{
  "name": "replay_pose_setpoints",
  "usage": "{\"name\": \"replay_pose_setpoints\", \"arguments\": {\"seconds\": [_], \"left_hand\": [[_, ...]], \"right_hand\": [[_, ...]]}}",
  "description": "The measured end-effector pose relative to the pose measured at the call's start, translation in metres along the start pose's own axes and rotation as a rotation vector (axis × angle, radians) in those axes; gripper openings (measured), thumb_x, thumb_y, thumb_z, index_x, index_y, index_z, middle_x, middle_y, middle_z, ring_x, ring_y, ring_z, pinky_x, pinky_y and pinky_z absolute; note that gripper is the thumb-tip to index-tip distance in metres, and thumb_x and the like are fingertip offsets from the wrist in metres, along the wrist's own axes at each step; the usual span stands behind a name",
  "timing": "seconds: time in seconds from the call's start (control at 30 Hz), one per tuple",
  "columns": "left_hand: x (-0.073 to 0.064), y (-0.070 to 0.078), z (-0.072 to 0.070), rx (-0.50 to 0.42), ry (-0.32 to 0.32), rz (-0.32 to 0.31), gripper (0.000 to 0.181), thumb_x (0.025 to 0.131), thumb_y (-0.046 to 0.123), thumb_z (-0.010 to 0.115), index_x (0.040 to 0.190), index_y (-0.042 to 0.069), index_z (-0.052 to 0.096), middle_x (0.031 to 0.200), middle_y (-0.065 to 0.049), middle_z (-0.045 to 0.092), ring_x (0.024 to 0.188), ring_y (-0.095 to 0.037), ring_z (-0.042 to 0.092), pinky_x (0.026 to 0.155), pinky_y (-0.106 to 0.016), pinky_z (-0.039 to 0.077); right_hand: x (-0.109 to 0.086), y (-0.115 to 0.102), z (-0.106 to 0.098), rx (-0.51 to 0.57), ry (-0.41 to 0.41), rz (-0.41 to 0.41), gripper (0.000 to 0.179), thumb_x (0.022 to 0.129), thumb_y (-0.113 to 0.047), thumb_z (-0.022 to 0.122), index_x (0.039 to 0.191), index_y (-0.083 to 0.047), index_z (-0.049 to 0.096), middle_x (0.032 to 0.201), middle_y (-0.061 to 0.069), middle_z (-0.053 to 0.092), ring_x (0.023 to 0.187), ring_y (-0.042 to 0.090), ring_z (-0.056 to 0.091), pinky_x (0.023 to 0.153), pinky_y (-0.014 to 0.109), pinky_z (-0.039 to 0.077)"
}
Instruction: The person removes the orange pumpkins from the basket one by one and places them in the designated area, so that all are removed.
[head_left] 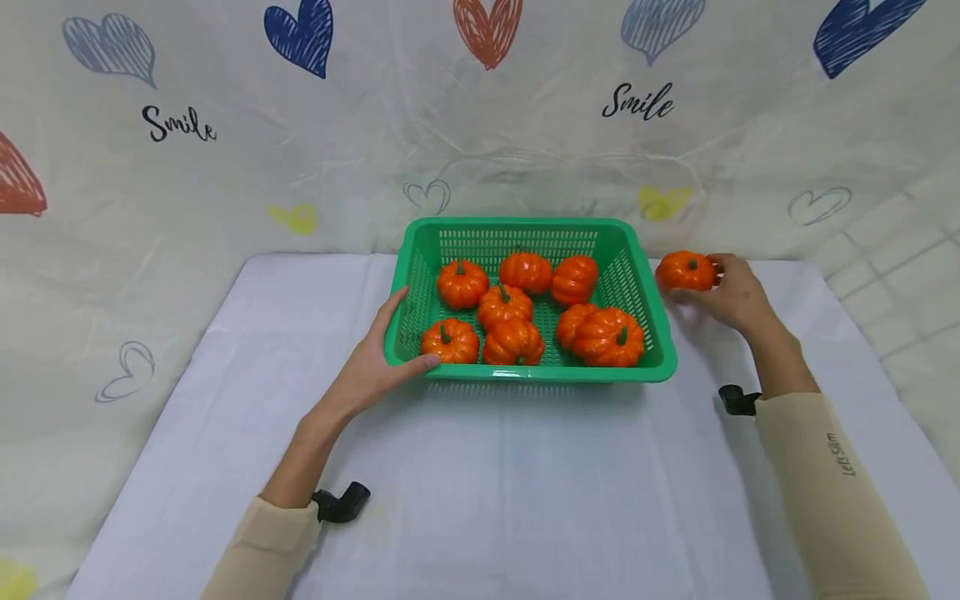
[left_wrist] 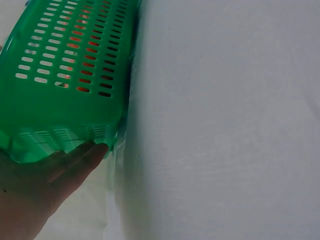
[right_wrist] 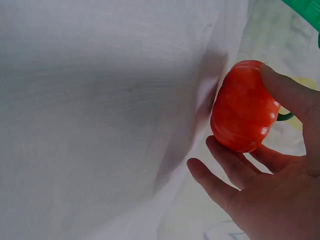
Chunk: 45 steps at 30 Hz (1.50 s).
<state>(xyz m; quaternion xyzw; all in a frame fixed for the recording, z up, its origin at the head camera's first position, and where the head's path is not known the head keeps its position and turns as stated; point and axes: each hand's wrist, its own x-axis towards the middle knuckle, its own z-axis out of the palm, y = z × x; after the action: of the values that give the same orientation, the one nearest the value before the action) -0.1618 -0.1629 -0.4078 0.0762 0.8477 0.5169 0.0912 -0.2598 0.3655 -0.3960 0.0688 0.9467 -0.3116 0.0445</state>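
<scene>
A green plastic basket point(head_left: 525, 374) with slotted walls stands on the white-covered table, holding several small orange pumpkins point(head_left: 505, 307). At its front left corner my left hand point(head_left: 371, 362) holds it, thumb over the front rim and fingers along the left side. In the left wrist view, those fingers point(left_wrist: 75, 167) lie against the outside of the basket wall point(left_wrist: 50, 107). Right of the basket, my right hand point(head_left: 731, 292) grips one more pumpkin point(head_left: 686, 271) between thumb and fingers. The right wrist view shows this pumpkin point(right_wrist: 244, 107) with its green stem towards the palm.
White cloth point(head_left: 480, 483) covers the table in front of the basket. Behind it hangs a pale sheet point(head_left: 480, 117) printed with hearts and "Smile". A black wrist camera point(head_left: 343, 503) sits at the left sleeve, another black camera point(head_left: 738, 400) at the right.
</scene>
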Motion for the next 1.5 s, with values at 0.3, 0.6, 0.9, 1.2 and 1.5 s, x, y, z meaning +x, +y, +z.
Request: {"name": "replay_pose_setpoints", "arguments": {"seconds": [0.3, 0.6, 0.9, 1.2, 1.5], "left_hand": [[0.001, 0.000, 0.001, -0.024, -0.002, -0.003, 0.099, 0.088, 0.050, 0.079, 0.160, 0.057, 0.010, 0.175, 0.001, 0.018, 0.156, -0.033, 0.031, 0.120, -0.066, 0.035], [0.001, 0.000, 0.002, -0.022, 0.001, 0.004, 0.100, 0.087, 0.053, 0.079, 0.160, 0.056, 0.011, 0.175, 0.001, 0.017, 0.155, -0.034, 0.032, 0.119, -0.067, 0.036], [0.000, 0.000, 0.001, -0.026, 0.009, 0.008, 0.101, 0.087, 0.050, 0.080, 0.161, 0.054, 0.011, 0.175, 0.003, 0.016, 0.155, -0.034, 0.032, 0.120, -0.066, 0.035], [-0.001, -0.001, 0.002, -0.060, -0.005, 0.003, 0.098, 0.089, 0.046, 0.079, 0.160, 0.057, 0.013, 0.175, 0.003, 0.015, 0.155, -0.033, 0.031, 0.120, -0.065, 0.035], [0.000, -0.001, 0.001, -0.041, 0.002, 0.007, 0.097, 0.090, 0.046, 0.078, 0.160, 0.056, 0.012, 0.175, 0.005, 0.015, 0.156, -0.034, 0.031, 0.119, -0.067, 0.037]], "right_hand": [[-0.001, -0.002, -0.002, -0.035, -0.012, 0.021, 0.104, 0.098, -0.042, 0.069, 0.163, 0.008, 0.005, 0.159, 0.042, 0.021, 0.140, 0.059, 0.030, 0.114, 0.075, 0.033], [-0.034, -0.034, -0.016, 0.011, 0.148, -0.164, 0.074, 0.100, -0.048, 0.065, 0.158, -0.008, 0.041, 0.153, 0.026, 0.048, 0.129, 0.048, 0.052, 0.093, 0.033, 0.055], [-0.064, -0.064, -0.016, 0.061, 0.141, -0.385, 0.052, 0.096, -0.033, 0.076, 0.142, -0.012, 0.061, 0.133, 0.012, 0.063, 0.100, -0.013, 0.053, 0.083, 0.000, 0.040], [-0.087, -0.086, -0.007, 0.064, -0.022, -0.527, 0.045, 0.088, -0.014, 0.084, 0.131, -0.016, 0.069, 0.122, 0.001, 0.068, 0.100, 0.005, 0.062, 0.086, 0.005, 0.046], [-0.098, -0.098, 0.003, -0.006, -0.163, -0.607, 0.053, 0.082, -0.011, 0.088, 0.131, -0.023, 0.069, 0.128, -0.005, 0.070, 0.112, 0.010, 0.058, 0.095, 0.024, 0.045]]}}
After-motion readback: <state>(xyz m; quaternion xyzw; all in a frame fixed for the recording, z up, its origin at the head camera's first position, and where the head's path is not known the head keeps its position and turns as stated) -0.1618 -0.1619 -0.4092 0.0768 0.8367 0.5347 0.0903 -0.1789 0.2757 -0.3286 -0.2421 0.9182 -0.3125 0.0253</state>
